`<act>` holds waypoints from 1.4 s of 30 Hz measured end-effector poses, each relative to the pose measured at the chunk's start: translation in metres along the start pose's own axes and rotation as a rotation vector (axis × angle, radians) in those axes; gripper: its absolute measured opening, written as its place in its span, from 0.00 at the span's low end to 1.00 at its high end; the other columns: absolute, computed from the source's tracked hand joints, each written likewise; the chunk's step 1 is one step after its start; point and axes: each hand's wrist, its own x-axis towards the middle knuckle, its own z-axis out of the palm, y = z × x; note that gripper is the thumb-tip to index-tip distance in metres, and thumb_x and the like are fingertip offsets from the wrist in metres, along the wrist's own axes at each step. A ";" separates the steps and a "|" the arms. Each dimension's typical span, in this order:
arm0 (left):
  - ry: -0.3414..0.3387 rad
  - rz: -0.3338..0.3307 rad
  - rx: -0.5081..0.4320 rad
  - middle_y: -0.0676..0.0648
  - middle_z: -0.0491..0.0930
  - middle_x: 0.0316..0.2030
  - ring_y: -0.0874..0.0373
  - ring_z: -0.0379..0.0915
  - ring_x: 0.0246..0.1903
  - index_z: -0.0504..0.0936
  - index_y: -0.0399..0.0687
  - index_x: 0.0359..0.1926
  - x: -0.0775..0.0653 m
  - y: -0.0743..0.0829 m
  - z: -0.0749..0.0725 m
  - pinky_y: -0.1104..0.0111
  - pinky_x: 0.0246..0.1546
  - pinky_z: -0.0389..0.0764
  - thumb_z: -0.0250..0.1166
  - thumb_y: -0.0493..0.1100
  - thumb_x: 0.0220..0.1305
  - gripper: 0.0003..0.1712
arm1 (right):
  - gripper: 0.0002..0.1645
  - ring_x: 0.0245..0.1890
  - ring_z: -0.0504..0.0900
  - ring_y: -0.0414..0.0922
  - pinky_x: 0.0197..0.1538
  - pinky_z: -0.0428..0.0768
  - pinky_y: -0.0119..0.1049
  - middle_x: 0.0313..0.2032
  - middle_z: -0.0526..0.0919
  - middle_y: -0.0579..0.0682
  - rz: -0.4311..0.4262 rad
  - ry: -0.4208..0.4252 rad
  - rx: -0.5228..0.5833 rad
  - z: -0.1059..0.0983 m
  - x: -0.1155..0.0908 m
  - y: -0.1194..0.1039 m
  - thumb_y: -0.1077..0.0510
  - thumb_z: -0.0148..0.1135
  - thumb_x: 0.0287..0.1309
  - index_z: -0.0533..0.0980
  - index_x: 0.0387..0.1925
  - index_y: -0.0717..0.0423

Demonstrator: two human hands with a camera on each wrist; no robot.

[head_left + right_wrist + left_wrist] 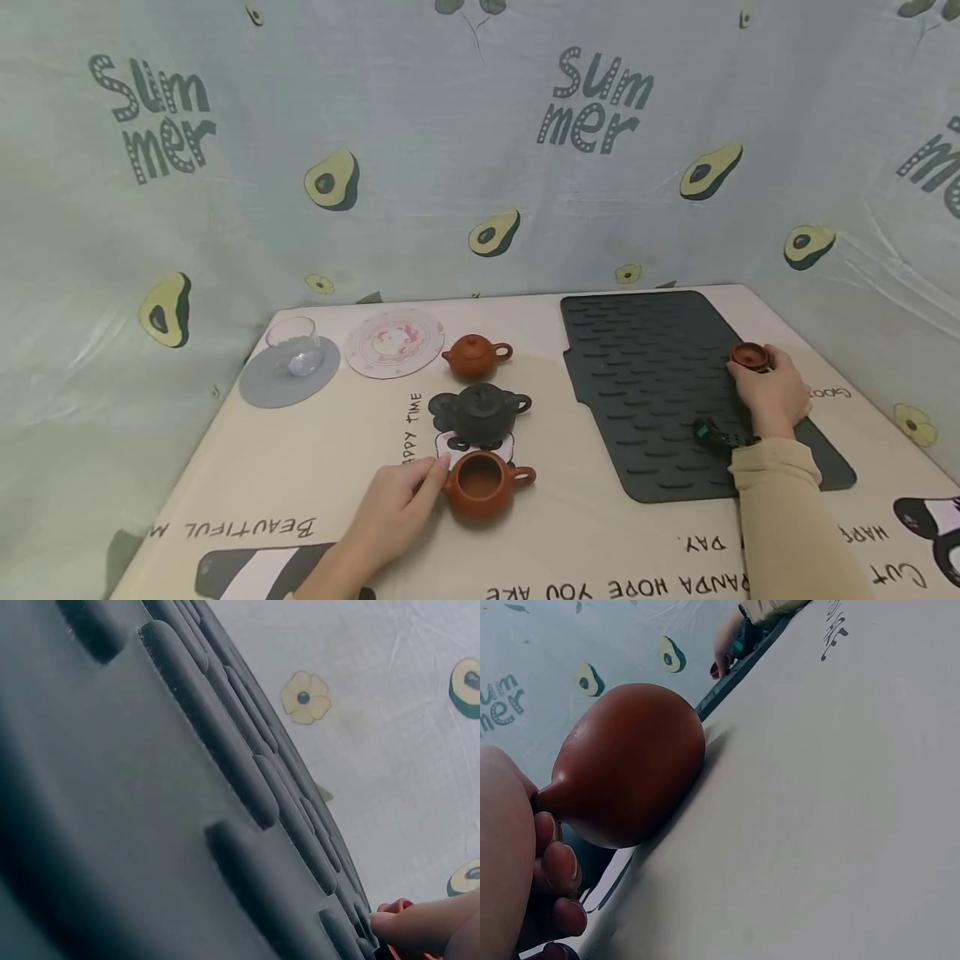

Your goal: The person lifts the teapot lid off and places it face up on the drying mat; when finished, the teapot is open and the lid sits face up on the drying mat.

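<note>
Pale hanging fabric (420, 125) printed with avocados and the word "Summer" surrounds a cream tablecloth (315, 442) with panda drawings. Near the front centre stands an uncovered reddish-brown teapot (482, 498), upright, handle to the right. The left hand (401, 504) pinches its spout between thumb and fingers. Just behind are a black teapot (482, 414) and, farther back, a small lidded orange-brown teapot (472, 358). At the right edge of a dark ribbed mat (637, 400), the right hand (774, 393) grips a small round reddish piece (750, 356), hollow side up; whether it is a cup or an upturned lid, and whether it touches the mat, I cannot tell. To handle these well, the spout probably wants a light, steady pinch, since a sideways tug could tip the pot or knock the black one. The small piece seems safest held by its rim, level and low over the mat.
</note>
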 end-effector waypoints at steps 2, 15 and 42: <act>-0.008 -0.011 0.001 0.73 0.62 0.15 0.70 0.64 0.19 0.77 0.66 0.21 0.000 0.001 0.001 0.73 0.23 0.66 0.59 0.45 0.77 0.22 | 0.43 0.69 0.56 0.72 0.67 0.49 0.67 0.73 0.61 0.66 -0.004 -0.005 0.002 0.000 0.000 0.002 0.50 0.60 0.70 0.56 0.78 0.58; 0.005 -0.004 0.036 0.72 0.57 0.15 0.71 0.60 0.18 0.74 0.62 0.19 0.001 0.006 -0.002 0.75 0.20 0.60 0.59 0.46 0.77 0.23 | 0.44 0.72 0.52 0.71 0.69 0.47 0.67 0.73 0.60 0.70 -0.054 0.032 0.062 0.009 0.000 0.004 0.49 0.59 0.66 0.56 0.78 0.59; 0.224 -0.067 0.204 0.56 0.63 0.16 0.57 0.62 0.20 0.69 0.55 0.17 0.051 -0.027 0.013 0.65 0.25 0.62 0.56 0.48 0.78 0.26 | 0.17 0.58 0.70 0.66 0.61 0.65 0.60 0.51 0.78 0.64 -1.104 -0.101 0.172 0.077 -0.140 -0.164 0.61 0.74 0.56 0.79 0.45 0.63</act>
